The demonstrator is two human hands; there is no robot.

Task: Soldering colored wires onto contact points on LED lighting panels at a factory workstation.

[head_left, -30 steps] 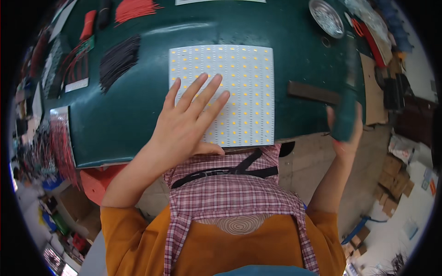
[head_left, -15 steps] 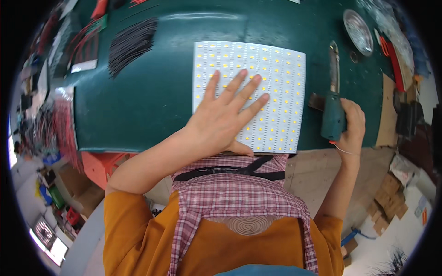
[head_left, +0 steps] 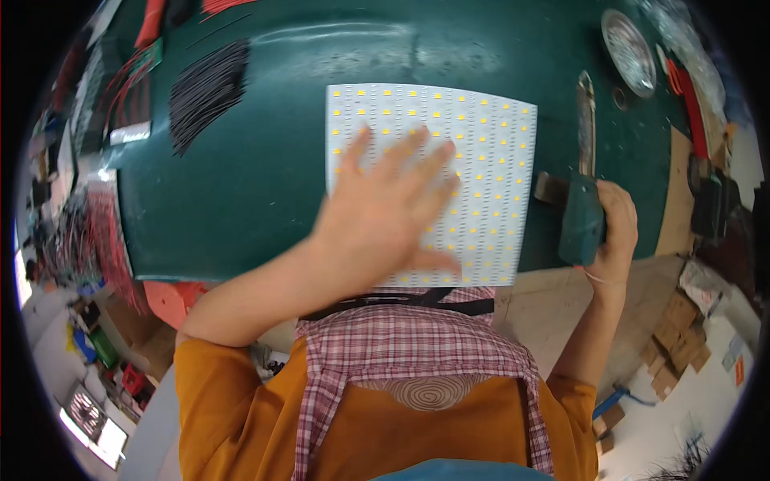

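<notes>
White, yellow-dotted panel lies under splayed left grip; right grip clasps green-handled tool.

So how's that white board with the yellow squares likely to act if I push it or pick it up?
The white board is probably fairly stiff, since it lies flat. It may slide when pushed, because the green tabletop looks smooth and shiny.

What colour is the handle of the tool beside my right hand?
The tool's handle is dark green; the head view shows it best.
</notes>
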